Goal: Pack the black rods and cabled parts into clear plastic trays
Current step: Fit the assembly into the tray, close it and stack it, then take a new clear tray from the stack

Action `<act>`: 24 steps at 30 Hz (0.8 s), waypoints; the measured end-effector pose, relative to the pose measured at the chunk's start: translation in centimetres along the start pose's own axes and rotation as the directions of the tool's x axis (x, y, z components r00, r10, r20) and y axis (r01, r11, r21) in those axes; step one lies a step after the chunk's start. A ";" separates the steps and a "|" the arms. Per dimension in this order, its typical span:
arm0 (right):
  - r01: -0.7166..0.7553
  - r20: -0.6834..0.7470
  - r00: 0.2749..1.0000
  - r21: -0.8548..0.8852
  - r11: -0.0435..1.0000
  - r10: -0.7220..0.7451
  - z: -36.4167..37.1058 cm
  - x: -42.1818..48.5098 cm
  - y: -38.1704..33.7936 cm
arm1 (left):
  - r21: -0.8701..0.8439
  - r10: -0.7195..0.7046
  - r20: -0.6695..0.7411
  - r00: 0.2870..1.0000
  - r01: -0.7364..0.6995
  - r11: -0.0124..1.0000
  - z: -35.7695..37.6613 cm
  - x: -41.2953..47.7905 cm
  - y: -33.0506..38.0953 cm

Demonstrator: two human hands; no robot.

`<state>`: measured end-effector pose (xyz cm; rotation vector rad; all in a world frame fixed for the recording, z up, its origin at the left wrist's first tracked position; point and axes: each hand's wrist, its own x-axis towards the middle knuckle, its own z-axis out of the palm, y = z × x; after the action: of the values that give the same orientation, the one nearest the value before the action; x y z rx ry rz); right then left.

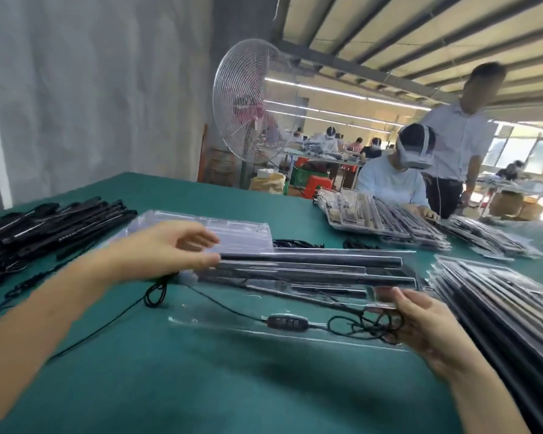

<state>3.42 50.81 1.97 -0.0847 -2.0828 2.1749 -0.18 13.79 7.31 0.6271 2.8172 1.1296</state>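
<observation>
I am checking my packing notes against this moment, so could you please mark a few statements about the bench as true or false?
1. The right hand grips the right end of the clear plastic tray. True.
2. Black rods already lie in that tray. True.
3. The left hand holds the inline controller. False: the controller lies on the tray's near part, and the left hand reaches to the rods' left ends.
4. The packed trays are stacked at far left. False: they are at the right, and loose rods lie at far left.
</observation>
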 end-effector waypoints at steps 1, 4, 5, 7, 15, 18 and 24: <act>0.026 0.011 1.000 -0.029 0.999 -0.026 0.3 0.0 -0.8 | 0.145 0.108 -0.084 0.991 -0.096 0.985 -0.4 1.1 1.0; 0.139 0.071 0.989 -0.140 0.980 -0.130 1.2 -0.3 -3.3 | 0.291 0.181 0.080 0.980 -0.197 0.936 0.1 4.8 3.0; 0.177 0.094 0.982 -0.185 0.967 -0.162 1.4 -0.6 -4.3 | 0.279 0.124 0.176 0.977 -0.170 0.945 0.2 5.9 3.3; 0.251 0.114 0.967 -0.245 0.936 -0.229 1.6 -0.9 -5.9 | 0.180 0.052 0.350 0.935 -0.122 0.976 0.1 7.3 3.3; 0.139 -0.147 0.985 0.327 0.935 -0.095 0.6 2.6 -4.6 | -0.398 0.144 0.284 0.948 -0.019 0.917 0.7 9.8 0.3; -0.003 -0.114 0.992 0.445 0.896 0.060 1.4 3.8 -0.5 | -0.614 0.018 0.145 0.989 0.076 0.786 1.7 10.6 1.0; -0.411 0.178 0.911 0.464 0.785 0.372 4.5 3.7 7.4 | -0.917 -0.088 0.241 0.967 0.256 0.304 5.2 10.0 9.1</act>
<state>-1.25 46.51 -5.04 -0.4242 -1.5691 2.9381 -5.20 26.94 10.64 0.2176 1.4777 2.1991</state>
